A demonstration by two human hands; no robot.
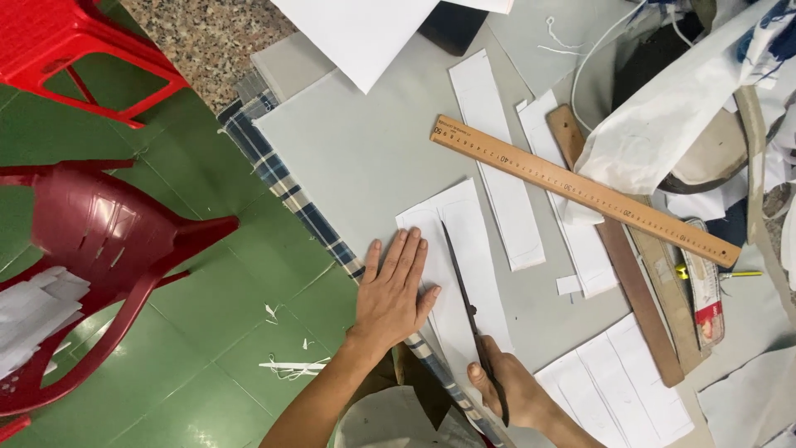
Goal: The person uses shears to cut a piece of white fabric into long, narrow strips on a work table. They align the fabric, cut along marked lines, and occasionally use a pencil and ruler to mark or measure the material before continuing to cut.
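The white fabric piece [464, 274] lies flat on the grey tabletop [365, 149], near its front edge and close to the corner where a blue plaid cloth [282, 187] hangs over the side. It looks thin, light and limp, more like stiffened interfacing than paper, though the view does not settle which; such a sheet will likely slide and buckle unless pressed flat. Its long axis runs from the front edge toward the back of the tabletop, tilted slightly left at the far end, with a faint pencilled outline following that line. The left hand [394, 290] rests palm down on the piece's left half, fingers straight and spread, pinning it rather than gripping. The right hand [510, 390] is closed around the handles of dark scissors [473, 319], whose long blades lie along the same axis, tips pointing away from the person and toward the piece's far end. The blades appear nearly closed, but this is hard to tell for sure. A flat palm beside the cutting line seems the sensible hold for something this flimsy, since pinching an edge would likely lift and bend it. Further back, a wooden ruler [580, 189] lies diagonally across two narrow white strips [497, 158], with another dark wooden slat [630, 274] beneath it. Off the tabletop's left side, a dark red plastic chair [108, 241] stands on the green floor [240, 332].
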